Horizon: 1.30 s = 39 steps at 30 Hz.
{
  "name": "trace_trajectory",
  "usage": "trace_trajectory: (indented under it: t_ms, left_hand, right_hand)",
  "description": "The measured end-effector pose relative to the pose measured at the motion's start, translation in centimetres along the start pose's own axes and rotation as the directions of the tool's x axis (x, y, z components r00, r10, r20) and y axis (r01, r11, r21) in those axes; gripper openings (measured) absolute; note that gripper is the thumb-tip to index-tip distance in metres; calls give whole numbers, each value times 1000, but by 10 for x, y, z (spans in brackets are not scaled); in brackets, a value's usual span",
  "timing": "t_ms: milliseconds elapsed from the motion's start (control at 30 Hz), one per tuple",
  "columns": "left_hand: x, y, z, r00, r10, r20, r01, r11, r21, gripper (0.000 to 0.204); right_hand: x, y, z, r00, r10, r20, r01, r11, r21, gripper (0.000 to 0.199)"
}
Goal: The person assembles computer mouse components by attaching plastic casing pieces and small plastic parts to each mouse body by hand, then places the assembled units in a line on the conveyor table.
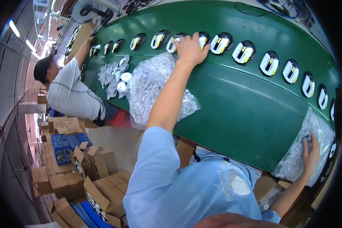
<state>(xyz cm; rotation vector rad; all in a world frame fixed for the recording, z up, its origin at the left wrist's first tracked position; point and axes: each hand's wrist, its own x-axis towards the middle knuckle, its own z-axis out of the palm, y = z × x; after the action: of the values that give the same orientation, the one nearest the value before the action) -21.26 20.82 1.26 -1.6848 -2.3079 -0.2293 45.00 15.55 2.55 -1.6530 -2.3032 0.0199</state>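
Reaching far across green worktop (247, 102), left hand (190, 47) lies flat, fingers spread, on black-white unit (175, 42) in curved row. Right hand (311, 154) at 4 o'clock, fingers apart, pressed into clear bag (298, 155) of white parts. Second bag (150, 85) at 8 o'clock of left hand. Step looks like fitting parts into units; next move needs part picked from bag.

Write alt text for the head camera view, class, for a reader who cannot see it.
A person's left hand reaches across a green conveyor belt to a row of black, white and yellow devices, while the right hand rests on a clear bag of white parts. Another clear bag lies mid-belt. A co-worker leans in at left above cardboard boxes.
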Motion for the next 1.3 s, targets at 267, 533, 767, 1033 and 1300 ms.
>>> trace_trajectory:
  t_ms: [267, 533, 767, 1033, 1300]
  left_hand:
    - [-26, 19, -44, 989, 7, -150, -71, 902, -426, 66]
    - [-115, 95, -70, 900, 425, -95, -375, 647, -664, 63]
    - [-145, 149, -64, 798, 581, -158, -537, 569, -623, 61]
    - [-153, 173, -90, 851, 512, -113, -273, 248, -930, 19]
    - [-174, 177, -92, 940, 310, 144, 152, -4, -988, 15]
  right_hand:
    - [-5, 23, 32, 998, 21, 66, -36, 973, 230, 30]
    - [-21, -3, -3, 941, 305, -146, -247, 915, 319, 26]
    - [9, -140, -9, 963, 213, -167, -56, 760, 648, 29]
    - [37, -234, 31, 983, -162, -84, 150, 456, 877, 34]
    - [24, -248, 51, 985, 41, -166, 138, 381, 914, 20]
